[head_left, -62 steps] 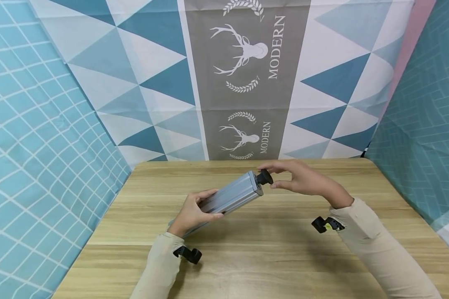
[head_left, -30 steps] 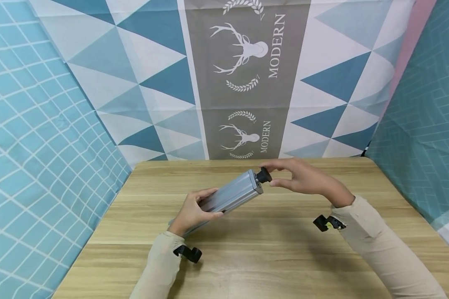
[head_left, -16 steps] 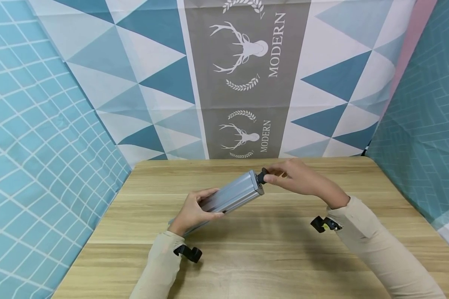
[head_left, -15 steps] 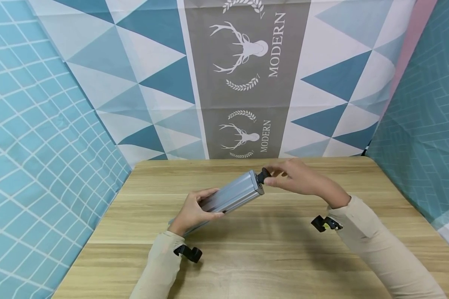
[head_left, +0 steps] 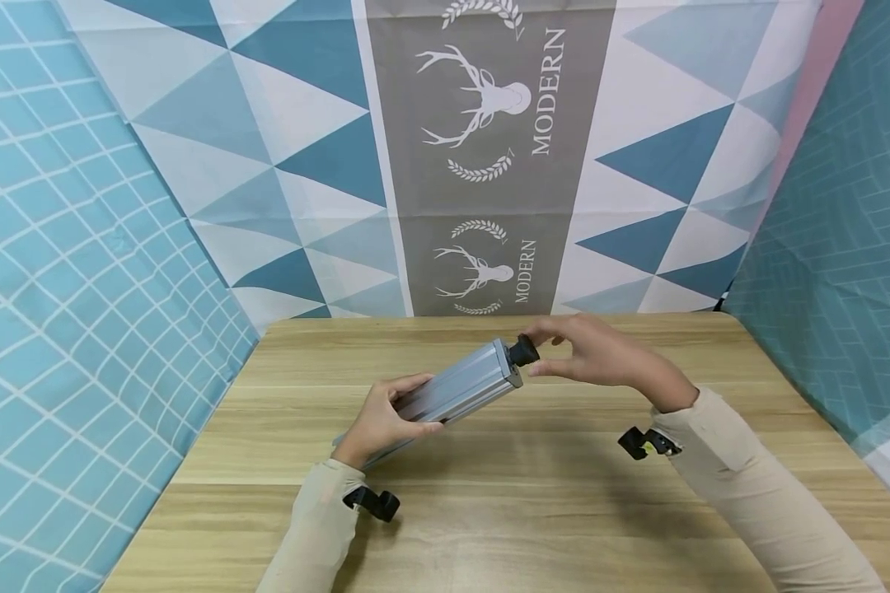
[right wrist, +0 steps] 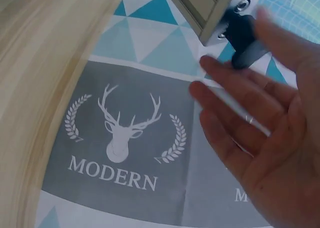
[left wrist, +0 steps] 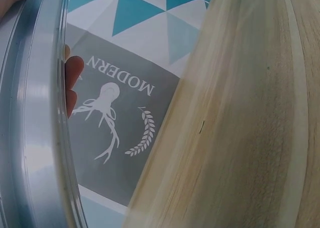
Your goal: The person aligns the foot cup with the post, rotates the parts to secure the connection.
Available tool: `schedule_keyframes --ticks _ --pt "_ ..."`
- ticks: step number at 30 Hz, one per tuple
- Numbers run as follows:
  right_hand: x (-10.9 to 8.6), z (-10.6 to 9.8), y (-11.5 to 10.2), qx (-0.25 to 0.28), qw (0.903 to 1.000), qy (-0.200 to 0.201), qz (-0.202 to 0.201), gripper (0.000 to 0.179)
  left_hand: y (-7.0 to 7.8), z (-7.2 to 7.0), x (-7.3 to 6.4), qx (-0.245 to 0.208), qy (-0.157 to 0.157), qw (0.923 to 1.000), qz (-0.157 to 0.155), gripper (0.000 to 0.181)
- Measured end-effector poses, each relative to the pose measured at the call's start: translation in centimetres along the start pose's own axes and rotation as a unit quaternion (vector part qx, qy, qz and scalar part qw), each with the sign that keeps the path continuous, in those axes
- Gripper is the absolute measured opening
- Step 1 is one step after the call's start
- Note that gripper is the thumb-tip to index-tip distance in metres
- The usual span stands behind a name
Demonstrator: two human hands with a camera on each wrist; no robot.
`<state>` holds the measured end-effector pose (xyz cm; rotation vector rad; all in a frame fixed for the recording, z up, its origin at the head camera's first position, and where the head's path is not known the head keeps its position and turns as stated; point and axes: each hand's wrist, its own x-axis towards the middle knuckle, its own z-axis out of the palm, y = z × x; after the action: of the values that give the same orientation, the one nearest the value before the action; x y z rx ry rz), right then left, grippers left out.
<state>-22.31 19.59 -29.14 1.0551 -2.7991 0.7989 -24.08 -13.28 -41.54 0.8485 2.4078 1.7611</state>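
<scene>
A long silver aluminium profile bar (head_left: 456, 383) is held at a tilt over the table, its far end pointing right. My left hand (head_left: 386, 416) grips it near the lower end, thumb on the near side; in the left wrist view, fingertips (left wrist: 73, 80) show past the bar's edge. From the right end sticks a black knob (head_left: 522, 351) on a short stem. My right hand (head_left: 593, 354) is around this knob, thumb and fingers spread to either side. The right wrist view shows the hand (right wrist: 275, 128) with loosely extended fingers and the blurred dark knob (right wrist: 242, 37) between thumb and fingers.
Beneath both hands lies a wooden table (head_left: 489, 511). A patterned cloth (head_left: 489, 198) with deer prints hangs behind its back edge, with blue cloths (head_left: 74, 247) at the sides. Each wrist carries a small black camera mount (head_left: 371, 502).
Half a second ago my right thumb and fingers pinched the knob; now they have spread apart around it. The left hand and the bar stay in place.
</scene>
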Motion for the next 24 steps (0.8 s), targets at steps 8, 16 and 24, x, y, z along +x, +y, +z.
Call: schedule_keyframes --ticks 8,16,24 --pt "0.1 0.7 -0.4 -0.018 0.9981 0.029 0.052 0.032 0.1 0.1 0.0 -0.01 0.0 0.9999 0.002 0.064" --pt "-0.5 -0.6 -0.5 -0.015 0.9998 -0.007 0.011 0.067 0.2 0.0 0.0 -0.003 0.004 1.0 -0.001 0.066" --pt "-0.3 -0.4 -0.1 -0.016 0.9981 0.005 -0.059 0.059 0.2 -0.1 -0.1 -0.002 0.001 1.0 0.001 0.065"
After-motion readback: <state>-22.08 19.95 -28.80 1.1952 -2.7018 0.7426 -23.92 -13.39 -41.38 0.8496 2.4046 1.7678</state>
